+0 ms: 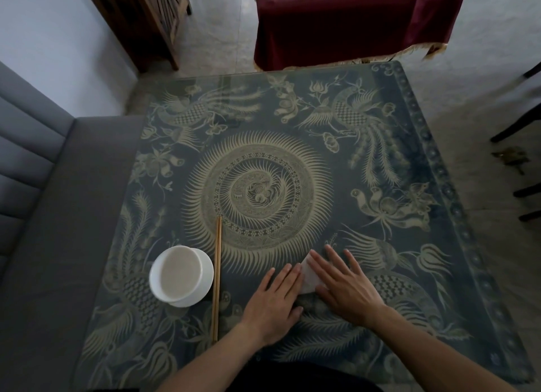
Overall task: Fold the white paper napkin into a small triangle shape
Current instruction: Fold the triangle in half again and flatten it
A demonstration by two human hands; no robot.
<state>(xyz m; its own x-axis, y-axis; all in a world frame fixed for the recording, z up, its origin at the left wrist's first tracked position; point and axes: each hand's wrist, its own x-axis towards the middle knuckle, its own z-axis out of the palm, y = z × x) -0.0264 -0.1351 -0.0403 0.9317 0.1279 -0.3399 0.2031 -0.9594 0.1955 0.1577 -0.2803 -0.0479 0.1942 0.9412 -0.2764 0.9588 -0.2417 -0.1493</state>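
Note:
The white paper napkin (307, 278) lies flat on the patterned table (263, 163), near its front edge. Only a small folded strip of it shows between my two hands. My left hand (275, 299) rests flat, palm down, with its fingertips at the napkin's left edge. My right hand (342, 286) lies flat across the napkin's right part, fingers spread and pointing up-left. Most of the napkin is hidden under the right hand, so its exact shape cannot be told.
A white bowl (181, 275) with pale liquid stands at the front left. A pair of wooden chopsticks (217, 277) lies lengthwise just right of it. A grey sofa (44, 216) borders the table's left side; a dark red cloth-covered table (351, 22) stands beyond the far edge.

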